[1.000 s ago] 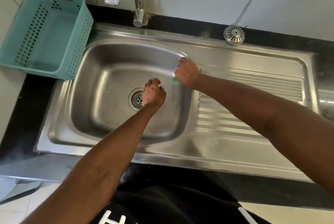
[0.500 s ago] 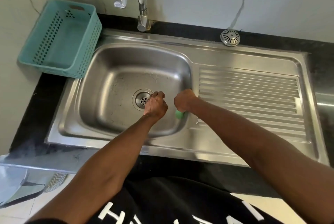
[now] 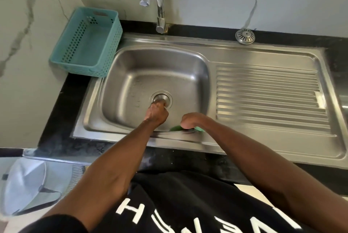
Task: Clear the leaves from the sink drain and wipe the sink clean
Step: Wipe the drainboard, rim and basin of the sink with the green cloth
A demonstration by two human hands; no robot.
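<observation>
The left hand [image 3: 156, 112] is curled into a fist inside the sink [image 3: 120, 89], its knuckles at the near edge of the drain [image 3: 161, 99]. The right hand [image 3: 190, 120] presses a green scrub pad [image 3: 177, 128] against the sink's near rim, fingers folded over it. A teal basket [image 3: 88, 42] sits on the table to the left.

Bright, even daylight over a wide-angle overhead view.
Soft glare streaks the steel sink [image 3: 263, 59] at centre; hands blur lower centre; straight edges bow near the frame's borders.
</observation>
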